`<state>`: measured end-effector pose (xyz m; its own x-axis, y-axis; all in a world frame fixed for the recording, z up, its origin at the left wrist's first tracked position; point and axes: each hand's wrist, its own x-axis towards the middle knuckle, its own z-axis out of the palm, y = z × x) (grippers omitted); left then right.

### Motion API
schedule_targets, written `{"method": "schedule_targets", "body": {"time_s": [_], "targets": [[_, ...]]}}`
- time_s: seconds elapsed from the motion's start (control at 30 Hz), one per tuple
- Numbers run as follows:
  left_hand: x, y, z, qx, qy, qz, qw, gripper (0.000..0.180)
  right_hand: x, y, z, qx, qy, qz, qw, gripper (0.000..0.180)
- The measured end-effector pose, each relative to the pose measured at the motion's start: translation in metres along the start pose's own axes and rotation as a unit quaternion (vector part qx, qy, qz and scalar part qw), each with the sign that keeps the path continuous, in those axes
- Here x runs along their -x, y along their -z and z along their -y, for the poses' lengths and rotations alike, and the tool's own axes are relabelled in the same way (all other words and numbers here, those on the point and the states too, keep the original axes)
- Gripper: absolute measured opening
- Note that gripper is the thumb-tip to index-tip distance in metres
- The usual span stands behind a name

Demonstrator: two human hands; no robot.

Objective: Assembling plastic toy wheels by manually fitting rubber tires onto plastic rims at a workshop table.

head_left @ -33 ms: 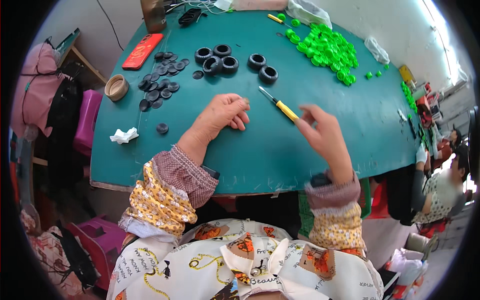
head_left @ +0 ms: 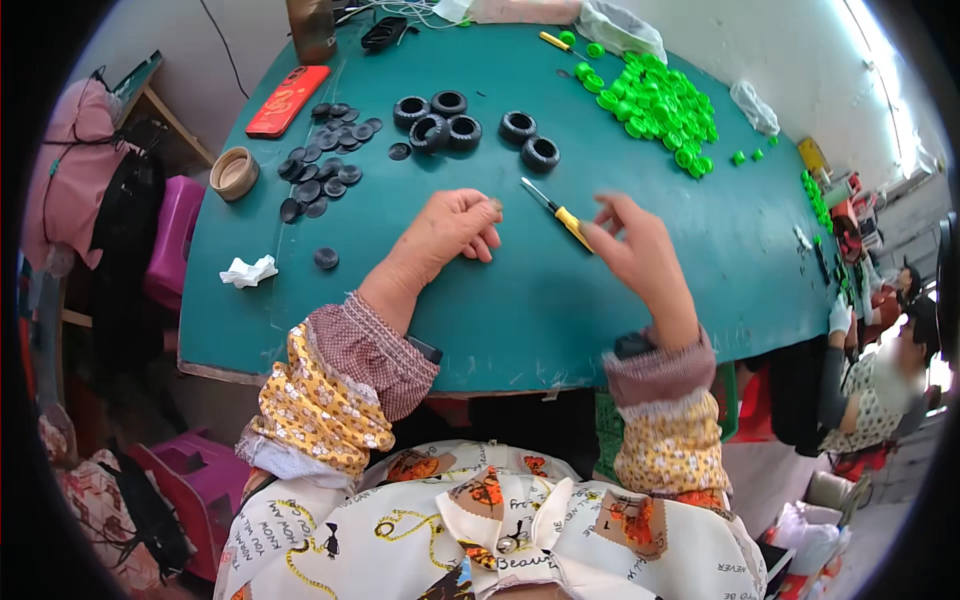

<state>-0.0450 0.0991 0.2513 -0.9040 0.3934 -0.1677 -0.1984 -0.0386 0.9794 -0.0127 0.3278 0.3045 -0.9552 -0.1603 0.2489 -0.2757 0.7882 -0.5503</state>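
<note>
left hand (head_left: 455, 228): rests on the teal-green round-edged table top (head_left: 520, 310), fingers curled together, tips pinching something tiny near the knuckles; too small to tell what.
right hand (head_left: 630, 240): lifted just right of the left hand, fingers half spread, thumb and forefinger closing on the yellow handle end of the screwdriver; grip looks light, not a full fist.
tool: slim yellow-handled screwdriver with a thin metal shaft (head_left: 555, 212), lying slantwise, tip pointing up-left, between the two hands, handle touching the right fingertips.
tool look: short, narrow, smooth plastic grip, bright shaft; likely rolls easily on the flat top.
black rubber toy tyres (head_left: 470, 128): small cluster beyond the screwdriver, well apart from both hands.
flat black round discs (head_left: 325, 170): scattered pile to the far left of the screwdriver; one stray disc (head_left: 326, 258) nearer the table's front edge.
bright green plastic caps (head_left: 660, 105): heap to the far right beyond the screwdriver.
red flat phone-like case (head_left: 288, 100): far left corner, past the discs.
crumpled white tissue (head_left: 248, 271): left of the left hand, near the edge.
risk: loose fingertip hold could let the screwdriver slip or roll; the tiny pinched piece could drop and get lost on the top.
risk 2: sharp tip points toward the left hand's fingers, so a hasty lift could poke them.
</note>
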Motion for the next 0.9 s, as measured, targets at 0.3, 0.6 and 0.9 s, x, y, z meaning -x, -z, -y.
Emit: {"method": "schedule_targets", "body": {"time_s": [0.3, 0.6, 0.9], "targets": [[-0.007, -0.003, 0.0, 0.011, -0.029, -0.055, 0.998, 0.021, -0.094, -0.062, -0.03, 0.168, -0.091, -0.016, 0.981, 0.063], [-0.012, -0.005, 0.003, -0.257, -0.251, -0.235, 0.903, 0.034, -0.052, -0.063, 0.013, 0.078, 0.154, 0.04, 0.984, 0.046], [-0.009, -0.01, 0.002, -0.392, -0.231, -0.142, 0.879, 0.026, -0.087, -0.014, -0.112, -0.03, -0.053, -0.064, 0.996, 0.041]]}}
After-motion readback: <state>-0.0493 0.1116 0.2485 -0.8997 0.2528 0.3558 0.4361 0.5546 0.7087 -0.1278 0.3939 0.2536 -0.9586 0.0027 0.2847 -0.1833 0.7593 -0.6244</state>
